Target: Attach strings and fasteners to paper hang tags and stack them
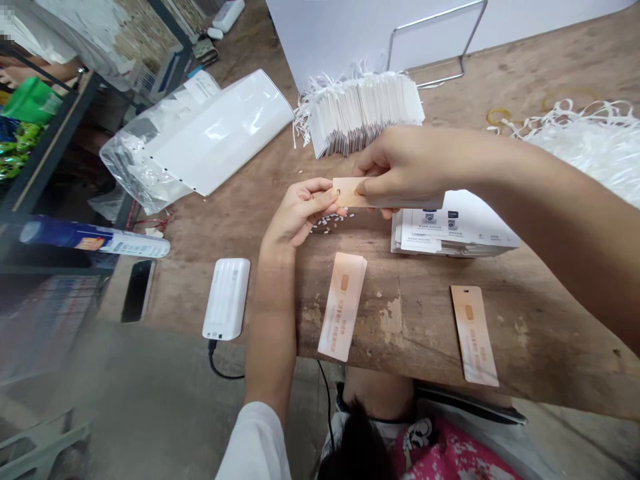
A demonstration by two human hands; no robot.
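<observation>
An orange paper hang tag (pixel 350 188), with a punched hole at its left end, is held level between both hands. My left hand (pixel 304 212) pinches it beside the hole with thumb and fingertips. Farther along, my right hand (pixel 400 163) grips it, thumb on top and fingers underneath. A stack of white printed tags (pixel 460 223) sits just beyond my right fingers. Nearer the table edge lie a small pile of orange tags (pixel 343 307) and another orange tag (pixel 474 337). Small white bits (pixel 327 223) are scattered under my left hand. Whether a string runs through the hole cannot be made out.
Strung white tags (pixel 367 107) stand in a row behind my hands. White strings (pixel 595 147) heap at the right. A plastic bag (pixel 215 133), power bank (pixel 226 299), phone (pixel 139 291) and blue-white tube (pixel 95 239) lie left. A metal wire stand (pixel 465 50) is behind.
</observation>
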